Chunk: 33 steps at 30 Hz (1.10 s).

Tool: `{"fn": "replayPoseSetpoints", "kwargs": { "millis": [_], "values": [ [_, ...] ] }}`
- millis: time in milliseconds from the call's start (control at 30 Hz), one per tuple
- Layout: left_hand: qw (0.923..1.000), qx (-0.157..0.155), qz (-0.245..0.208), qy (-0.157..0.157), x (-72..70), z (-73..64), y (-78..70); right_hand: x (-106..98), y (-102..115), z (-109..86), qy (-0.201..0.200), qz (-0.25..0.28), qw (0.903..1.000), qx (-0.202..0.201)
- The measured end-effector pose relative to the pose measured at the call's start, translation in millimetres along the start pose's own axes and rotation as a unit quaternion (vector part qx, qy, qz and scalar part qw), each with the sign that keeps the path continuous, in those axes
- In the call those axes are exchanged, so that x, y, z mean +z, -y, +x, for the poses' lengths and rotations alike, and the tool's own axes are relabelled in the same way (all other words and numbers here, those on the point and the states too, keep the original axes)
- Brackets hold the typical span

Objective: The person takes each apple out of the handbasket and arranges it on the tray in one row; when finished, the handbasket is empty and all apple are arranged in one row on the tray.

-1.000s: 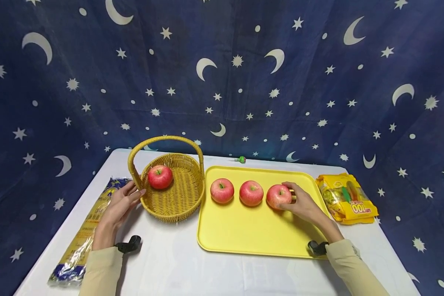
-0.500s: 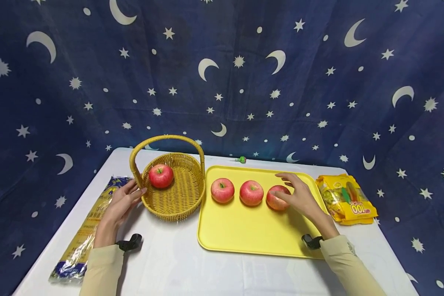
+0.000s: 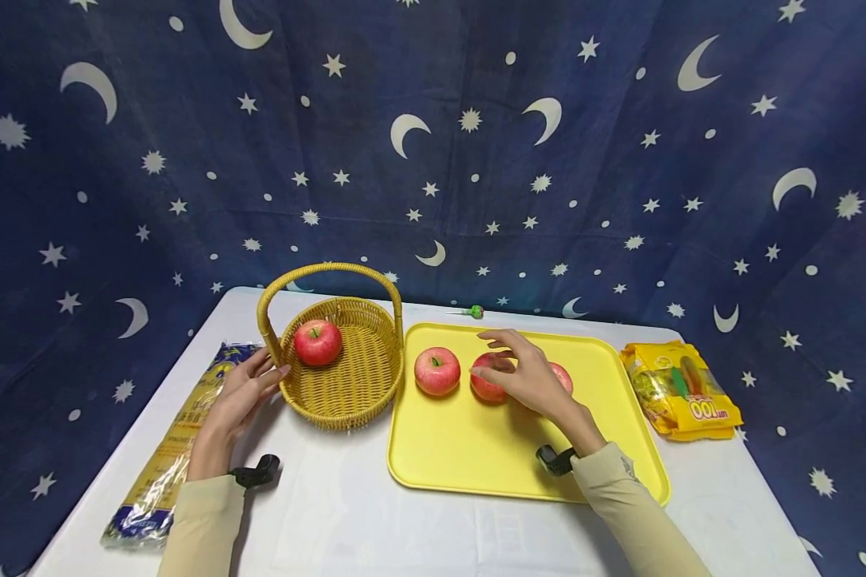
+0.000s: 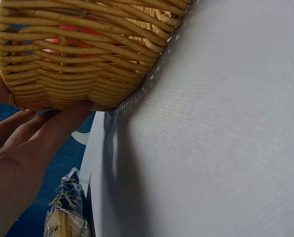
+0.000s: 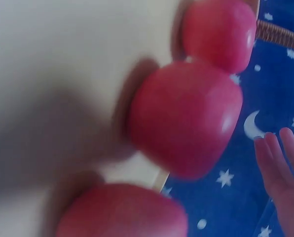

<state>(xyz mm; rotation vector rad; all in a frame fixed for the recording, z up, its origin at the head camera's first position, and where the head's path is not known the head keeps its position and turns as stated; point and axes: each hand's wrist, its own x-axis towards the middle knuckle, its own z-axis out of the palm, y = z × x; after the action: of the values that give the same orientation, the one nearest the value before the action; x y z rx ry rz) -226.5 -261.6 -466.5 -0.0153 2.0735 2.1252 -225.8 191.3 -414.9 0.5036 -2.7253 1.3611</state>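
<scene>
A round wicker basket (image 3: 361, 369) with a tall arched handle stands on the left, holding one red apple (image 3: 317, 343). My left hand (image 3: 234, 405) touches its left side; in the left wrist view the fingers rest against the woven outer wall (image 4: 78, 64). Three more apples sit in a row on a yellow tray (image 3: 462, 453): a left one (image 3: 436, 371), a middle one (image 3: 485, 390) and a right one (image 3: 563, 375). Over the middle apple, my right hand (image 3: 537, 381) hovers with spread fingers, partly covering it and the right apple. The right wrist view shows the hand (image 5: 282, 173) apart from the apples.
A long clear-and-blue spaghetti packet (image 3: 169, 457) lies left of the basket, under my left forearm. A yellow candy bag (image 3: 681, 389) sits right of the tray. Behind the tray lies a small green lollipop (image 3: 476, 311). A dark blue star-and-moon curtain (image 3: 433, 200) hangs behind the table.
My right hand has let go of the right apple, which stays on the tray, and has moved left over the middle apple. The left hand keeps its place at the basket.
</scene>
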Motion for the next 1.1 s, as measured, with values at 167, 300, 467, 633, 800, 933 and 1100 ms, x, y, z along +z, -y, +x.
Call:
{"fn": "replayPoseSetpoints", "kwargs": {
  "millis": [167, 300, 467, 633, 800, 933, 1100],
  "values": [
    [1.0, -0.002, 0.001, -0.002, -0.3, 1.3, 1.2, 17, 13, 11.9, 0.017, 0.015, 0.9993, -0.029],
    [1.0, -0.001, 0.006, -0.004, -1.4, 2.4, 1.6, 31, 24, 21.2, 0.028, 0.003, 0.998, -0.057],
    [1.0, -0.005, 0.003, -0.004, -1.2, 3.3, 1.3, 49, 39, 31.4, 0.058, 0.024, 0.9951, -0.076],
    [1.0, -0.009, 0.002, -0.003, -1.7, 1.8, 1.2, 70, 54, 42.1, 0.101, 0.058, 0.9897, -0.083],
    [0.9999, -0.011, -0.001, 0.0, -3.3, -0.3, 1.2, 90, 69, 55.3, 0.146, 0.035, 0.9851, -0.085],
    [1.0, -0.009, -0.001, 0.005, -2.9, 1.7, 0.2, 100, 78, 70.0, 0.176, 0.007, 0.9808, -0.084],
    [0.9999, -0.008, 0.003, 0.006, -1.8, 2.9, -0.1, 116, 85, 90.2, 0.215, -0.008, 0.9751, -0.054]
  ]
}}
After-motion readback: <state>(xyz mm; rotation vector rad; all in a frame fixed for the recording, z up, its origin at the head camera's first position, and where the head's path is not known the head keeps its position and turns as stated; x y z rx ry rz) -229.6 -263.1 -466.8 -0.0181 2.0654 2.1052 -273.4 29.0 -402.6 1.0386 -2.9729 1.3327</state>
